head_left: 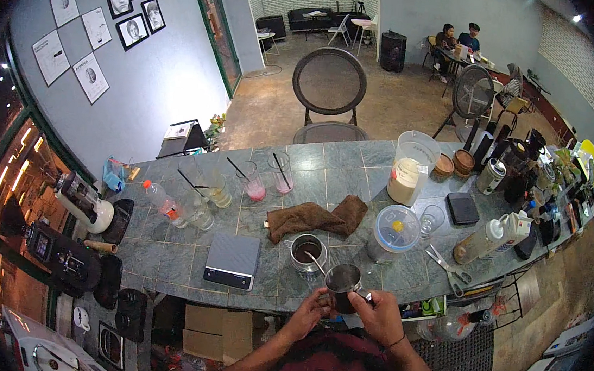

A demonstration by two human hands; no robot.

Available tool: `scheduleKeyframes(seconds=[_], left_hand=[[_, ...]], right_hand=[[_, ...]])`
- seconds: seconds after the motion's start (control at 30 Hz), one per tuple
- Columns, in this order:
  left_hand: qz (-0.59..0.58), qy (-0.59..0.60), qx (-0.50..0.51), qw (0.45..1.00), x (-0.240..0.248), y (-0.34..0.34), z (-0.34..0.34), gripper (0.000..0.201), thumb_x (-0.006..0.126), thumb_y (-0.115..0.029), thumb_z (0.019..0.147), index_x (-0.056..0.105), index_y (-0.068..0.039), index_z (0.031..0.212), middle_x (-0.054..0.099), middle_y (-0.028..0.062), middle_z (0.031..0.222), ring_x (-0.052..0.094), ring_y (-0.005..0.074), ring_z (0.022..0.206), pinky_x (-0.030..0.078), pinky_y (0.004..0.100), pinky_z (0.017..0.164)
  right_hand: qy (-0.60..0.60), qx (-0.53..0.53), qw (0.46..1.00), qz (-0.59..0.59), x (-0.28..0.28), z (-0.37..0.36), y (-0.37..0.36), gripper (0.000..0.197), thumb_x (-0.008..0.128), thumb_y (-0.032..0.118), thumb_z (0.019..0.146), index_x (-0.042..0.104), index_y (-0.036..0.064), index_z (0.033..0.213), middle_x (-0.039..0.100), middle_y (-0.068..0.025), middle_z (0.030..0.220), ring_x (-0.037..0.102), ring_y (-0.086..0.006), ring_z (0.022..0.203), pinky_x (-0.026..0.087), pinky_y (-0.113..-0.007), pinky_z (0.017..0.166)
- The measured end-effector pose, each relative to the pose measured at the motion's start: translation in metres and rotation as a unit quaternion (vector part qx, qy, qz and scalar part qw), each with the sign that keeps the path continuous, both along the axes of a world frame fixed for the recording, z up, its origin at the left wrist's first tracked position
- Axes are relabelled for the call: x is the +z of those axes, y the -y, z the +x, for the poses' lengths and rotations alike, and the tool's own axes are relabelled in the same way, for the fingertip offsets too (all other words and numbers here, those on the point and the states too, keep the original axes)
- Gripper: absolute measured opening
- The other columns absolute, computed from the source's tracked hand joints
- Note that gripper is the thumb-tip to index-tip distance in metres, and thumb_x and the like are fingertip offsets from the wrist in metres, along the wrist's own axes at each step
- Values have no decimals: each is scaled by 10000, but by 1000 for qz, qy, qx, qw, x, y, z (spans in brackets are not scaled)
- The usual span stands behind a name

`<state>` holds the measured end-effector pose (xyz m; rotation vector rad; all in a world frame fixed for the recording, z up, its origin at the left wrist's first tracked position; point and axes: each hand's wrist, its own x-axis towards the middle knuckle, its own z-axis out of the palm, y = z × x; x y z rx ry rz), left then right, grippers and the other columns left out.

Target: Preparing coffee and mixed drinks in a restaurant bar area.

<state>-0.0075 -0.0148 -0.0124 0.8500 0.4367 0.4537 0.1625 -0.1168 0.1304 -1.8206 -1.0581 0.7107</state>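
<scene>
A steel milk pitcher is held between my two hands at the counter's near edge. My right hand is closed round its handle side, thumb on top. On the other side, the fingers of my left hand curl against the pitcher's lower wall. Just beyond and to the left stands a metal cup with dark contents, and a spoon leans out of it towards the pitcher. What the pitcher holds is too dark to make out.
Behind the cup lies a crumpled brown cloth. A flat scale sits left, a lidded plastic tub right, with scissors beyond it. Glasses with black straws and a measuring jug stand farther back.
</scene>
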Motion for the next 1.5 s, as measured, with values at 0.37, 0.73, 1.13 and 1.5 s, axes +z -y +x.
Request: scheduleKeyframes(seconds=[0.37,0.73,1.13,1.5], left_hand=[[-2,6,-20,1000,2,11,2,511,545,-76,955,321,-62,1414,568,110,1231,589,223,1073,456,376,942],[15,0,-14,1000,12,-2,12,470,531,-111,959,340,-52,1384,574,112,1196,590,218,1066,464,375,913],[-57,34,-6,998,18,-15,25,463,534,-133,950,346,-51,1365,572,126,1195,594,232,1068,474,372,908],[-100,84,4,991,-10,-3,8,409,526,-125,965,373,-56,1338,566,133,1190,586,237,1040,469,370,889]], right_hand=[[11,-14,1000,-11,-3,2,10,393,672,278,907,603,-58,716,519,-66,529,458,-78,538,382,-320,489],[-15,-15,999,28,5,2,-2,384,660,267,916,605,-56,714,512,-69,515,449,-91,505,366,-333,465],[52,-33,997,41,15,4,-11,416,692,301,888,601,-58,699,502,-163,518,413,-118,481,367,-361,460],[38,0,999,2,8,-1,0,432,656,366,903,651,-37,747,568,-223,586,602,-337,510,436,-419,508]])
